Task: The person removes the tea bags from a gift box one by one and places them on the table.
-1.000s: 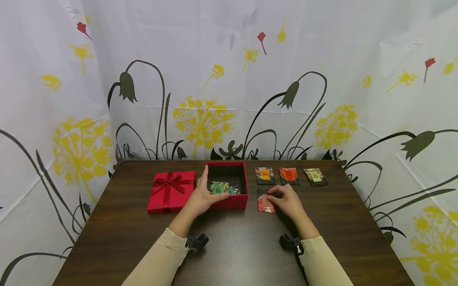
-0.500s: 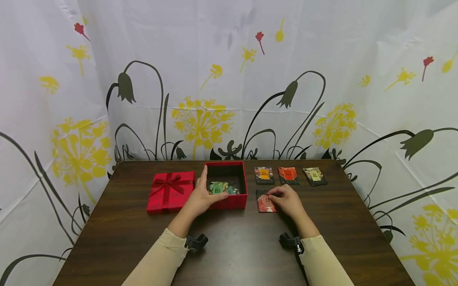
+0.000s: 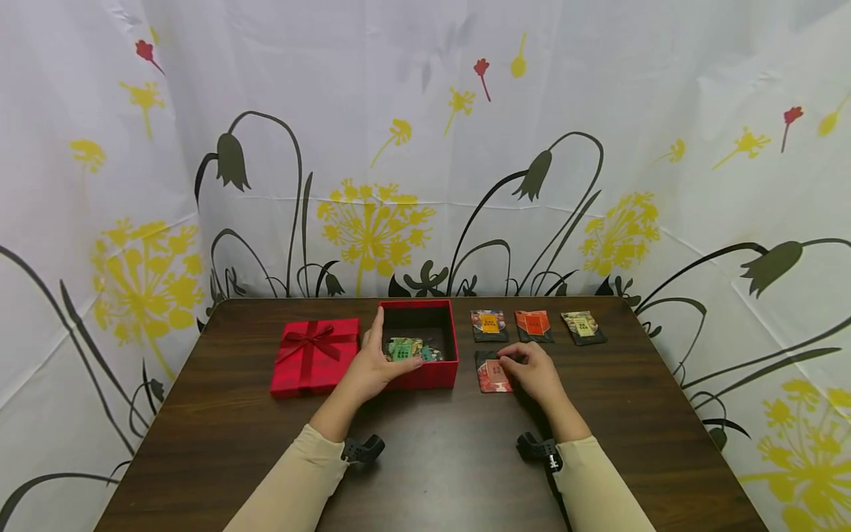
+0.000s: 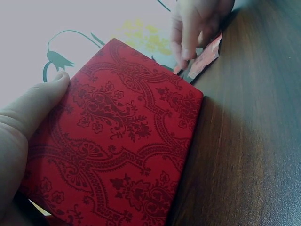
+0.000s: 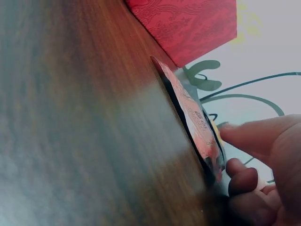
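Observation:
My left hand [image 3: 374,367] holds the front left corner of an open red box [image 3: 428,378], thumb along the front rim and fingers along the left wall. Green-labelled sachets [image 3: 404,349] lie inside the box's black interior. In the left wrist view, the thumb [image 4: 49,96] meets the rim of its patterned wall. To the box's right, my right hand [image 3: 535,373] pinches the right edge of a black and pink sachet [image 3: 490,377], which lies close to the table. The right wrist view shows that sachet [image 5: 193,115] edge-on beside the bent fingers [image 5: 244,181].
A red lid with a ribbon bow [image 3: 315,358] lies left of the box. Behind the right hand is a row of sachets: an orange-labelled one [image 3: 489,325], a red-labelled one [image 3: 534,326] and a yellow-green one [image 3: 583,328]. A floral curtain [image 3: 425,148] hangs behind the dark wooden table [image 3: 425,473].
The pink sachet has turned very slightly under the right fingers. Both hands stay where they were, and the head view has shifted a little.

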Available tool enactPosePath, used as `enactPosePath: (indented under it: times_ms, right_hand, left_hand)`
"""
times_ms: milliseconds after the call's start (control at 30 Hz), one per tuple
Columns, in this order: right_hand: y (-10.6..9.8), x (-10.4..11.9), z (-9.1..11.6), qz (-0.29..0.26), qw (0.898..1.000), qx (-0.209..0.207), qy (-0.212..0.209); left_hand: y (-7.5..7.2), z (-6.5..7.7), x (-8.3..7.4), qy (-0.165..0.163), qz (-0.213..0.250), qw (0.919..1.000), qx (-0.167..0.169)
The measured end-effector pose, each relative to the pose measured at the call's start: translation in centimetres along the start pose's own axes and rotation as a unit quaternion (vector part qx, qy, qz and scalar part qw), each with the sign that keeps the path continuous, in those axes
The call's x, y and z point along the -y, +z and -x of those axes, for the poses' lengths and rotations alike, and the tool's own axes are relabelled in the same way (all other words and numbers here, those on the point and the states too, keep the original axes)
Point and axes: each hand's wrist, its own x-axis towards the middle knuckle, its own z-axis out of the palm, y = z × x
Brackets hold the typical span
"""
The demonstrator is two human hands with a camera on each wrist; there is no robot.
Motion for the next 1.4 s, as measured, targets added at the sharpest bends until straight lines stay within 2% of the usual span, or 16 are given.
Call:
enactPosePath:
  times_ms: [133, 300, 400, 533, 600, 667, 833, 900, 967, 1000, 1133, 1200, 1267, 1400]
  right_hand:
    - [-0.1, -0.2, 0.3, -0.07, 0.996, -0.041, 0.045]
    - [-0.1, -0.3, 0.8, -0.163, 0.98, -0.06, 0.096]
    - [0.0, -0.2, 1.1, -0.216, 0.968, -0.066, 0.111]
    - [-0.2, 0.5, 1.5, -0.301, 0.943, -0.076, 0.119]
    - [-0.5, 1.2, 1.6, -0.339, 0.93, -0.083, 0.115]
    - [-1.0, 2.2, 1.7, -0.362, 0.922, -0.084, 0.106]
    - [-2.2, 5.6, 2.1, -0.382, 0.918, -0.058, 0.089]
    - [-2.4, 7.3, 2.2, -0.4, 0.911, -0.037, 0.091]
    - [-2.6, 9.1, 2.2, -0.43, 0.898, -0.015, 0.098]
    - [-2.6, 10.0, 2.1, -0.452, 0.886, -0.002, 0.099]
    - [-2.5, 13.3, 1.5, -0.542, 0.831, 0.068, 0.107]
    - [-2.1, 14.8, 1.1, -0.566, 0.809, 0.098, 0.121]
    - [-1.5, 16.1, 0.6, -0.573, 0.797, 0.13, 0.14]
    - [0.4, 18.1, -0.4, -0.562, 0.785, 0.188, 0.181]
  left_hand:
    - [0.1, 0.0, 0.0, 0.002, 0.001, 1.0, 0.002]
    - [0.2, 0.1, 0.2, 0.001, -0.001, 1.0, 0.002]
    - [0.2, 0.3, 0.2, -0.006, -0.005, 1.0, 0.003]
    - [0.1, 0.6, 0.3, -0.016, -0.006, 0.9998, 0.006]
    - [0.1, 0.6, 0.2, -0.014, -0.005, 0.9999, 0.005]
    - [0.1, 0.6, 0.2, -0.009, -0.004, 0.9999, 0.004]
    - [0.1, 0.5, 0.1, -0.006, -0.001, 1.0, 0.007]
    - [0.1, 0.4, 0.1, -0.006, -0.002, 1.0, 0.007]
    - [0.1, 0.4, 0.1, -0.006, -0.003, 1.0, 0.006]
    - [0.1, 0.4, 0.1, -0.005, -0.002, 1.0, 0.006]
    - [0.1, 0.3, 0.0, -0.003, -0.004, 1.0, 0.005]
    - [0.0, 0.3, -0.1, -0.003, -0.005, 1.0, 0.003]
    - [0.0, 0.2, -0.1, -0.005, -0.006, 1.0, 0.001]
    - [0.0, 0.1, -0.1, -0.003, -0.007, 1.0, -0.003]
